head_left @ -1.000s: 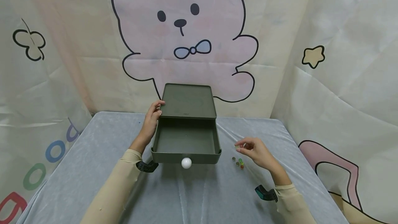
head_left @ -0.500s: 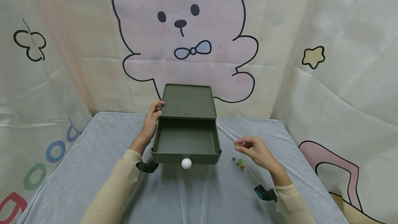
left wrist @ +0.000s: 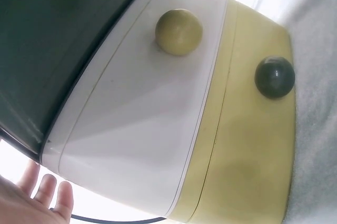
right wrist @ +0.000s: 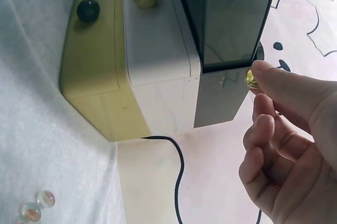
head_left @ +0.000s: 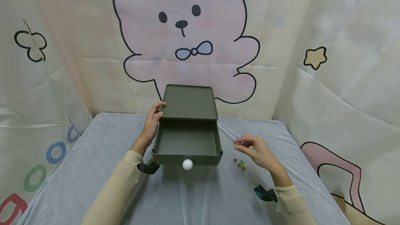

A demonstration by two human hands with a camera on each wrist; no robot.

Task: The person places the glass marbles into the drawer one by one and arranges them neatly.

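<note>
A small drawer cabinet (head_left: pixel 190 101) stands on the table with its dark green top drawer (head_left: pixel 170 159) pulled out, a white knob on its front. Beneath lie a white drawer (left wrist: pixel 137 103) and a yellow drawer (left wrist: pixel 237 145), both closed. My left hand (head_left: pixel 150 124) rests against the cabinet's left side, fingers lightly bent; the left wrist view catches only some fingertips (left wrist: pixel 64 195). To the right of the drawer, my right hand (head_left: pixel 254 150) pinches a yellow-green glass marble (right wrist: pixel 250 79) between thumb and index finger, above the cloth. Its other fingers curl loosely inward.
Several loose marbles (head_left: pixel 242 162) lie on the grey-blue cloth (head_left: pixel 200 197) below my right hand. A dark cable (right wrist: pixel 179 166) runs behind the cabinet. A printed backdrop (head_left: pixel 275 20) closes off the back and sides.
My right hand has shifted slightly left and farther from me, carrying the marble toward the drawer. The left hand, the cabinet and the loose marbles stay in place.
</note>
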